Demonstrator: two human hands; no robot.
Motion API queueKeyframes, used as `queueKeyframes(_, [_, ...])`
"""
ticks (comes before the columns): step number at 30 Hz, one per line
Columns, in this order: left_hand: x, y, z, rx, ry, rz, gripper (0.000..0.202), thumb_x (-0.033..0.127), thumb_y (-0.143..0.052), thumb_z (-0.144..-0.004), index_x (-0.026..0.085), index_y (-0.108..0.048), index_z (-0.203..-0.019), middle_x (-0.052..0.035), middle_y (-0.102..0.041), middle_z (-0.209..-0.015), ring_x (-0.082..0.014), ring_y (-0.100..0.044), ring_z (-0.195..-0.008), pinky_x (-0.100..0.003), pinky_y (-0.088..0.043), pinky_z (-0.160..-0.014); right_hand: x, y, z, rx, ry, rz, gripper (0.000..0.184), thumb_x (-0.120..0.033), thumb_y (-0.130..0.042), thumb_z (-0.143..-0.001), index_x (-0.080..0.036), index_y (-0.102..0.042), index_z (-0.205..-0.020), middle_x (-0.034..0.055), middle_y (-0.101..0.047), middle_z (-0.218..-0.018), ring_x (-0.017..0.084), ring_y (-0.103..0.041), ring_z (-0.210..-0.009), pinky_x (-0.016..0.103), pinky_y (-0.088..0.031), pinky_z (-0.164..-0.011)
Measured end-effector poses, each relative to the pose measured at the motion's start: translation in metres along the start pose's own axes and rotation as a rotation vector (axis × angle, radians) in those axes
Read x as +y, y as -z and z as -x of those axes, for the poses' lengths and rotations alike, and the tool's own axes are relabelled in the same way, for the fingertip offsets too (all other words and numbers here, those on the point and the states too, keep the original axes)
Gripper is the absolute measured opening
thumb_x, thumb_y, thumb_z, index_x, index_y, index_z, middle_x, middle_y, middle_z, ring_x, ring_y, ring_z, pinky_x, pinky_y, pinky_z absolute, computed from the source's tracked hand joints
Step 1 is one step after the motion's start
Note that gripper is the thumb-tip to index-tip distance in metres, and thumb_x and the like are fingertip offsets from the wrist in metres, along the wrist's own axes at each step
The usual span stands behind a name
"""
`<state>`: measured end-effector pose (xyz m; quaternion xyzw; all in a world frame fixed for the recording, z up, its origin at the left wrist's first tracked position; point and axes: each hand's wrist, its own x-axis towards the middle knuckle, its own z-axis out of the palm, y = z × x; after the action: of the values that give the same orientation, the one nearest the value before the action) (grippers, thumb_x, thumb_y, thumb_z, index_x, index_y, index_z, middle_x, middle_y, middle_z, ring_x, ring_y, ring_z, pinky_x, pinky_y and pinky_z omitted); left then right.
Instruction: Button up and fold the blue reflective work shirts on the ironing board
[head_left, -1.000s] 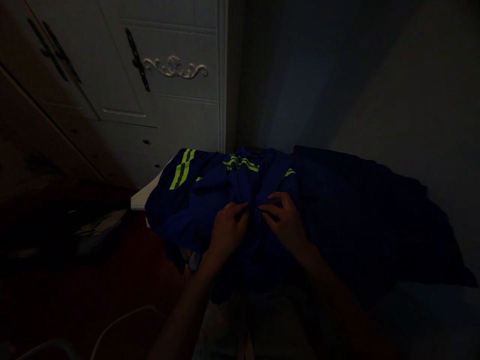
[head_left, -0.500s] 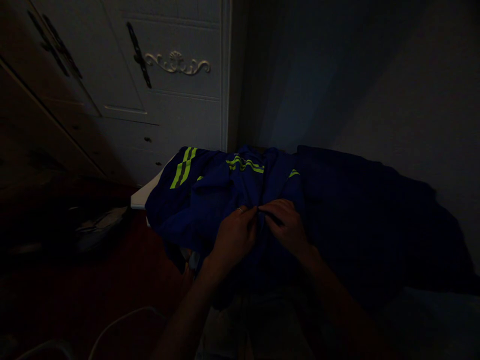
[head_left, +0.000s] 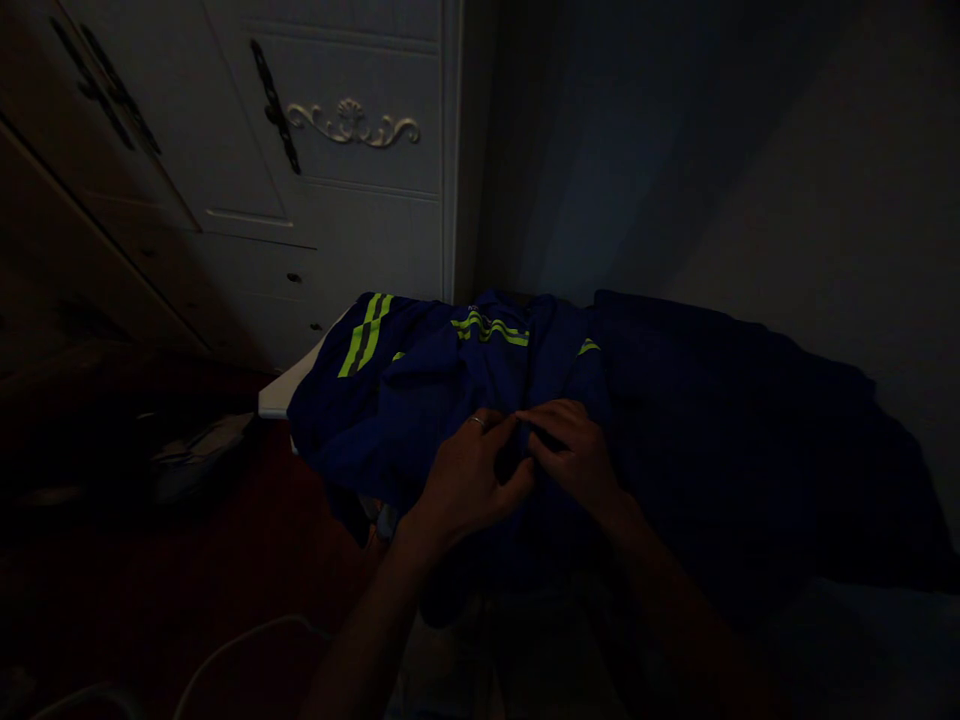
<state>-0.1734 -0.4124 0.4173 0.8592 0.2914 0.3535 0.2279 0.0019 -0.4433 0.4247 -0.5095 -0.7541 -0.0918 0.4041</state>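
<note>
A dark blue work jacket (head_left: 420, 400) with yellow-green reflective stripes lies spread before me, its front rumpled. My left hand (head_left: 472, 470), with a ring on one finger, is on the jacket, its fingers curled at the cloth. Its thumb stands a little away from the index finger. My right hand (head_left: 570, 450) meets it from the other side, thumb and index finger bent in a pinch at the jacket's front. The fingertips of both hands nearly touch. Whatever small part lies between them is too dark to make out.
Behind the jacket stands a white cabinet (head_left: 367, 230) with dark handles and carved trim. A pale board edge (head_left: 281, 395) juts out at the jacket's left. More dark blue cloth (head_left: 735, 400) spreads to the right. On the red floor a white cable (head_left: 240, 637) curves at lower left.
My left thumb has moved away from its index finger and now reaches right, toward my right thumb. The right hand and the jacket have hardly moved.
</note>
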Motion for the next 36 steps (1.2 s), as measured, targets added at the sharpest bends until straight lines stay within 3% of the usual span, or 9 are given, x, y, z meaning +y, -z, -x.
queueKeyframes(3, [-0.002,0.005,-0.003,-0.075,-0.006,-0.051,0.040,0.035,-0.059,-0.083,0.020,-0.060,-0.120,-0.0088,-0.061,-0.110,-0.0220,-0.062,-0.097,-0.035,-0.052,-0.085,0.001,-0.001,0.000,-0.025,0.022,0.043,0.025,-0.016,-0.057,-0.086,-0.027,-0.074,-0.102,0.0033,-0.072,-0.088,0.019,-0.065,-0.084,0.040,-0.048,-0.081])
queueKeyframes(7, [-0.006,0.005,-0.006,-0.119,-0.020,-0.074,0.034,0.022,-0.057,-0.081,0.018,-0.062,-0.114,-0.0095,-0.062,-0.111,-0.0224,-0.062,-0.099,-0.035,-0.052,-0.086,0.003,0.001,-0.002,-0.071,0.080,0.092,0.026,-0.016,-0.059,-0.086,-0.028,-0.074,-0.103,0.0035,-0.071,-0.088,0.019,-0.063,-0.084,0.040,-0.047,-0.080])
queueKeyframes(17, [-0.005,-0.009,-0.003,0.086,0.083,0.305,0.039,0.003,-0.052,-0.075,0.017,-0.067,-0.109,-0.0058,-0.064,-0.098,-0.0168,-0.061,-0.090,-0.030,-0.049,-0.082,0.007,0.007,0.000,-0.126,0.187,0.130,0.031,-0.015,-0.054,-0.092,-0.029,-0.068,-0.117,0.0042,-0.072,-0.096,0.019,-0.063,-0.088,0.039,-0.045,-0.081])
queueKeyframes(22, [-0.001,-0.008,-0.004,0.085,0.104,0.257,0.044,0.003,-0.052,-0.075,0.019,-0.067,-0.114,-0.0052,-0.065,-0.096,-0.0172,-0.061,-0.087,-0.030,-0.050,-0.081,0.008,0.006,-0.001,-0.103,0.212,0.143,0.028,-0.018,-0.055,-0.091,-0.028,-0.069,-0.114,0.0045,-0.073,-0.095,0.019,-0.064,-0.086,0.040,-0.045,-0.080])
queueKeyframes(26, [0.002,-0.009,-0.003,0.058,0.080,0.105,0.031,0.012,-0.054,-0.081,0.018,-0.066,-0.109,-0.0070,-0.065,-0.097,-0.0192,-0.062,-0.089,-0.032,-0.051,-0.082,0.006,0.003,-0.002,-0.061,0.188,0.125,0.026,-0.019,-0.057,-0.088,-0.027,-0.072,-0.108,0.0041,-0.073,-0.091,0.019,-0.064,-0.084,0.041,-0.046,-0.080])
queueKeyframes(31, [0.000,-0.018,0.001,0.160,0.067,-0.057,0.023,0.020,-0.054,-0.088,0.019,-0.064,-0.109,-0.0074,-0.066,-0.103,-0.0200,-0.064,-0.093,-0.033,-0.052,-0.083,0.005,0.003,-0.006,-0.048,0.139,0.090,0.023,-0.017,-0.059,-0.083,-0.026,-0.072,-0.100,0.0030,-0.073,-0.088,0.019,-0.065,-0.082,0.040,-0.047,-0.081])
queueKeyframes(36, [-0.008,-0.023,-0.004,0.239,-0.023,-0.004,0.021,0.015,-0.053,-0.087,0.018,-0.067,-0.103,-0.0077,-0.069,-0.100,-0.0192,-0.065,-0.092,-0.032,-0.052,-0.084,0.007,0.007,-0.011,-0.097,0.133,0.066,0.018,-0.016,-0.060,-0.082,-0.022,-0.070,-0.095,0.0033,-0.072,-0.086,0.019,-0.064,-0.082,0.038,-0.046,-0.079])
